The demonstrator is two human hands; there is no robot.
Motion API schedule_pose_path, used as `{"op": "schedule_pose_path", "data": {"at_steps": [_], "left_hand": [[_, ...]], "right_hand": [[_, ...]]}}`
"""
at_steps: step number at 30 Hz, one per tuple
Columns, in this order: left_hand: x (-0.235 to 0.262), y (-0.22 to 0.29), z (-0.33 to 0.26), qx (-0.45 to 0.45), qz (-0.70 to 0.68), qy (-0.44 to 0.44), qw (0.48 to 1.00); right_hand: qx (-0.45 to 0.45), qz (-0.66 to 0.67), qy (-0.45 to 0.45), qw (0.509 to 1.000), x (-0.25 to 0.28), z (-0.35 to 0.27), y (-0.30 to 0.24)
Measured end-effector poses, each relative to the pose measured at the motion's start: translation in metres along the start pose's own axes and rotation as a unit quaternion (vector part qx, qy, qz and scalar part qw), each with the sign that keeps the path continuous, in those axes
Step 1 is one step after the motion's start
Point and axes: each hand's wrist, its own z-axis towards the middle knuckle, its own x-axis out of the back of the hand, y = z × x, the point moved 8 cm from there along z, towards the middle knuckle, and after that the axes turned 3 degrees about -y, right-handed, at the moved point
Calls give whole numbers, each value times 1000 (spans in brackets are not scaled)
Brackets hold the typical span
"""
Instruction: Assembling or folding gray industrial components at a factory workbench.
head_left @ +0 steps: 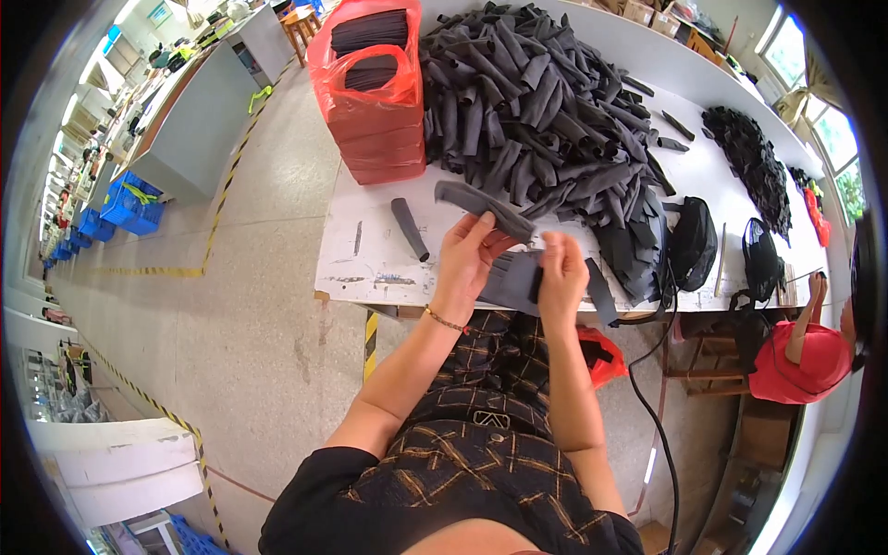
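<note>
My left hand [469, 254] pinches a dark grey fabric sleeve [486, 205], holding it tilted above the table's front edge. At the sleeve's right end is my right hand [562, 277], its fingers curled together and slightly blurred; what they grip, if anything, cannot be made out. Beneath both hands lies a stack of flat dark grey pieces [511, 280], partly hidden by them. One loose rolled sleeve [409, 229] rests on the table to the left. A large heap of similar dark sleeves [527, 102] spreads behind my hands.
A red plastic bag [375, 139] packed with dark pieces stands at the table's left. Black fans [694, 245] and a second dark heap [751, 166] are to the right. A co-worker in red [800, 361] sits at far right. A black cable [661, 416] hangs down beside me.
</note>
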Motion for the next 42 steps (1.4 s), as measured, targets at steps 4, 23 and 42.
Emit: {"op": "schedule_pose_path", "data": {"at_steps": [4,23,42], "left_hand": [[21,10,9,24,-27,53,998],[22,-11,-3,115,85,6,990],[65,13,26,88,1,79,993]], "right_hand": [[-27,-209,-14,977,22,4,-12],[220,-169,-227,934,-19,-2,-32],[282,-277,-123,910,3,-15,-45]]}}
